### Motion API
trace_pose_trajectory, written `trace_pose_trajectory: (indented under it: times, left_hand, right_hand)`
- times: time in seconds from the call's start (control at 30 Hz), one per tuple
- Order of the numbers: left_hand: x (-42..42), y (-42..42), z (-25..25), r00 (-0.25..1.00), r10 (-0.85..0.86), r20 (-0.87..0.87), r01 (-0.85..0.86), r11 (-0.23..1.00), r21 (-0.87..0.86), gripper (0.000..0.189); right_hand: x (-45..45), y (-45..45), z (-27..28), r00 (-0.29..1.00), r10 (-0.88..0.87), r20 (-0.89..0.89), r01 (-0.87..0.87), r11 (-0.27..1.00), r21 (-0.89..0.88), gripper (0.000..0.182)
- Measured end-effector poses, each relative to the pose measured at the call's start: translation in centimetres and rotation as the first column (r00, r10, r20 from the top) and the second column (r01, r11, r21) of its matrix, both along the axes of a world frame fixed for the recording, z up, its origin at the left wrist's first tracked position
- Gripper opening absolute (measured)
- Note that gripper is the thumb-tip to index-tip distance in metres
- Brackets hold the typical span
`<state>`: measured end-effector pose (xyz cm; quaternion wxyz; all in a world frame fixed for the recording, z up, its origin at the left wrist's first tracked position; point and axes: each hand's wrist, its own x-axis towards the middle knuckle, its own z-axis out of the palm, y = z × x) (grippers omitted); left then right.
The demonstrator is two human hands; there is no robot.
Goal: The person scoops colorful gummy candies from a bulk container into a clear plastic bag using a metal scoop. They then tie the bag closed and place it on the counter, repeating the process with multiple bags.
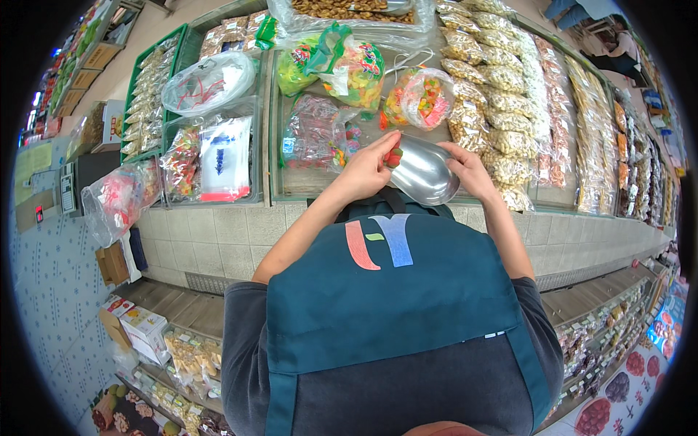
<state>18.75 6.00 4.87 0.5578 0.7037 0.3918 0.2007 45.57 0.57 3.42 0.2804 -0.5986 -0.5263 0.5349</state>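
My right hand (469, 170) grips the rim of a shiny metal scoop (426, 173), thumb over the edge. On the scoop's other side, my left hand (371, 166) is cupped around a few red and green candies (392, 158) that look like gummies. Past the scoop lies an open clear bag of colourful gummies (428, 98). Left of it are a clear plastic bag with wrapped candies (316, 131) and a printed bag of colourful sweets (357, 76). The scoop's handle cannot be made out.
Rows of packed snack bags (507, 98) line the counter on the right. A bin with flat plastic bags (226, 158) and a bulging clear bag (210, 84) are at left. A tray of brown nuts or sweets (354, 10) stands at the back. A person (624, 49) is farther off.
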Motion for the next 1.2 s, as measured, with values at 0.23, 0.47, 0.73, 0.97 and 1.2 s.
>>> trace_pose_trajectory:
  times: [0.23, 0.47, 0.73, 0.97, 1.2]
  left_hand:
    - [-0.7, 0.2, 0.2, 0.998, 0.059, 0.023, -0.056, 0.990, -0.130, 0.078]
    - [-2.4, -1.0, 0.1, 0.998, 0.065, -0.001, -0.064, 0.985, -0.158, 0.075]
    - [-2.8, -2.0, -1.5, 0.995, -0.095, -0.026, 0.088, 0.977, -0.196, 0.061]
    - [-2.7, -2.0, -2.3, 0.995, -0.084, -0.051, 0.080, 0.993, -0.087, 0.060]
    - [-2.7, -1.7, -0.3, 0.999, 0.032, -0.028, -0.039, 0.964, -0.264, 0.062]
  right_hand:
    - [0.0, -1.0, -3.1, 0.973, -0.148, -0.178, 0.139, 0.988, -0.064, 0.034]
    - [2.4, 1.1, -1.8, 0.951, -0.269, -0.154, 0.260, 0.963, -0.076, 0.037]
    - [-2.9, 8.7, -1.5, 0.853, 0.191, 0.486, -0.174, 0.981, -0.082, 0.044]
    - [-9.5, 11.8, -0.5, 0.584, 0.238, 0.776, -0.343, 0.939, -0.030, 0.035]
    - [0.9, 7.5, 0.4, 0.769, -0.120, 0.627, 0.036, 0.989, 0.144, 0.039]
